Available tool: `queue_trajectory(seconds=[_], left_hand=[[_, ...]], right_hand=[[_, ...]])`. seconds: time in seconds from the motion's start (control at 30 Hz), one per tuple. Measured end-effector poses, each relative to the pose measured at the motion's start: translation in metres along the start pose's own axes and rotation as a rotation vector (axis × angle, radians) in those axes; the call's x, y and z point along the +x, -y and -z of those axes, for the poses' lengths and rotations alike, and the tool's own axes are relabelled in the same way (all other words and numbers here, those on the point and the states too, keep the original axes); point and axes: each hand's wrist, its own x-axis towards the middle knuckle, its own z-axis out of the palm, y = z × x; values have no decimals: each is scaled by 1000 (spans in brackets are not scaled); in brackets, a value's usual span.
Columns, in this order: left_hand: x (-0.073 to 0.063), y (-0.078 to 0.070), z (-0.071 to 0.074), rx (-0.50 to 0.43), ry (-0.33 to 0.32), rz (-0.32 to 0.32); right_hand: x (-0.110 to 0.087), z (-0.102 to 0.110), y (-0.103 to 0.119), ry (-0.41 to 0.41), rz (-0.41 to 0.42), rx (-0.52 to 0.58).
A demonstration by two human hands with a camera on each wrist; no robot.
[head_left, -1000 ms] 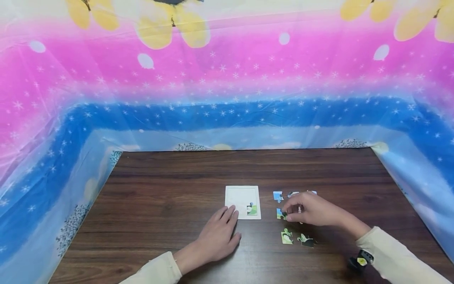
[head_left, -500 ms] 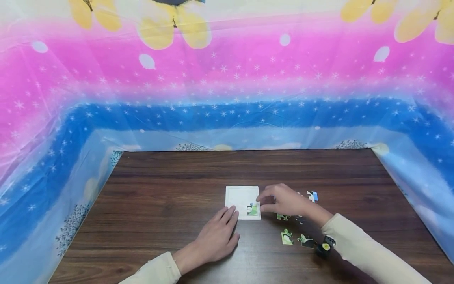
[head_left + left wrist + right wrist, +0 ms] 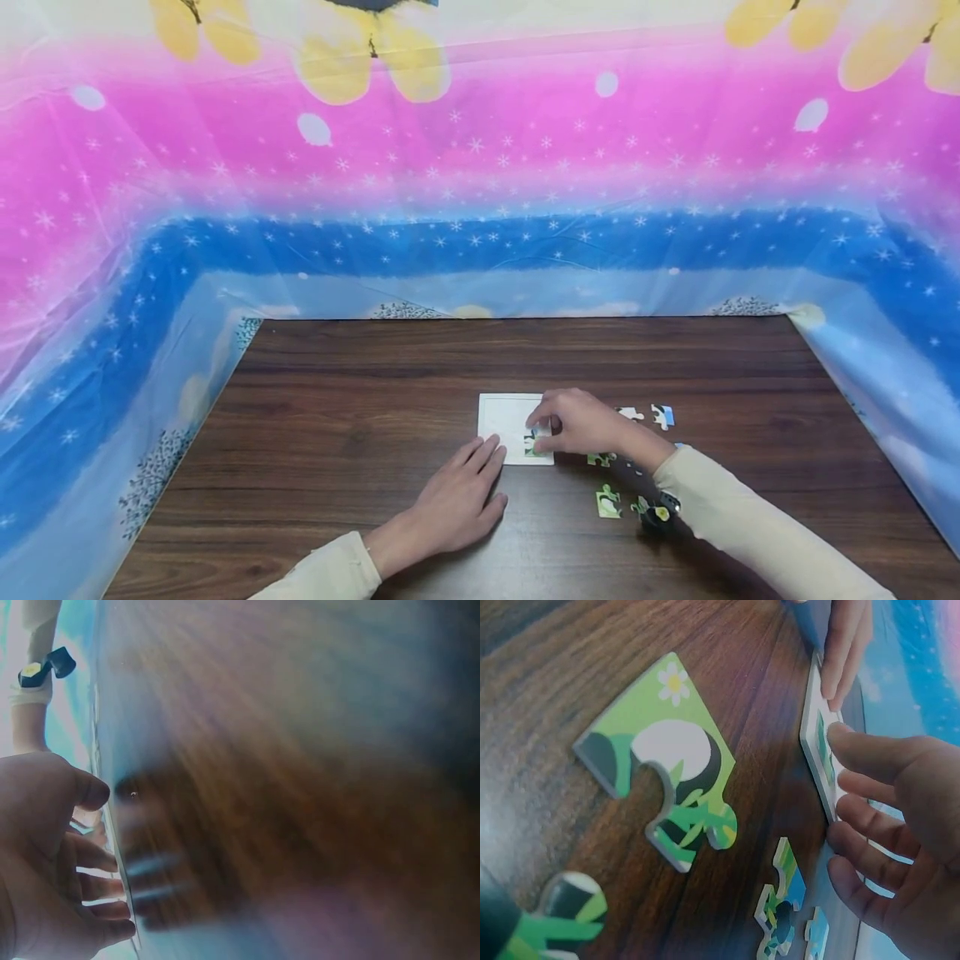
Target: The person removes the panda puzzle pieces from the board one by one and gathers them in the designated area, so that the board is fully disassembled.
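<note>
My left hand [image 3: 463,493] lies palm down, its fairly straight fingers resting on the lower left corner of a white puzzle tray [image 3: 495,410]. In the left wrist view the same hand [image 3: 41,847] has its fingers spread along the tray's edge. A green jigsaw piece with black and white [image 3: 529,445] sits in the tray's lower right corner. Over it is my right hand [image 3: 581,423], thumb and index finger curved at the piece. The right wrist view shows this hand's thumb tip close to the tray [image 3: 805,735]; I cannot tell whether the fingers pinch anything.
Right of the tray, several loose jigsaw pieces lie spread out, such as a green one [image 3: 608,502] and a blue-cornered one [image 3: 663,416]. The right forearm [image 3: 742,500] passes over some of them. A patterned cloth [image 3: 480,242] walls the table [image 3: 337,375] at back and sides.
My right hand has moved left from the loose pieces to the tray's lower right corner. The left hand has stayed on the tray.
</note>
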Motion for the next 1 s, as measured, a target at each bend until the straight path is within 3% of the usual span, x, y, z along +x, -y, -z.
queue_trajectory(seconds=[0.17,0.33,0.7,1.0], left_hand=[[1,2,0,14,-50,-26],[2,2,0,18,-35,-19],[2,2,-2,37,-51,-33],[3,2,-3,31,-28,-21]], right_hand=[[1,0,0,25,-10,-25],[2,0,0,34,-26,-11],[1,-1,-3,41,-19,129],[-14,12,-5,-6,-54,220]])
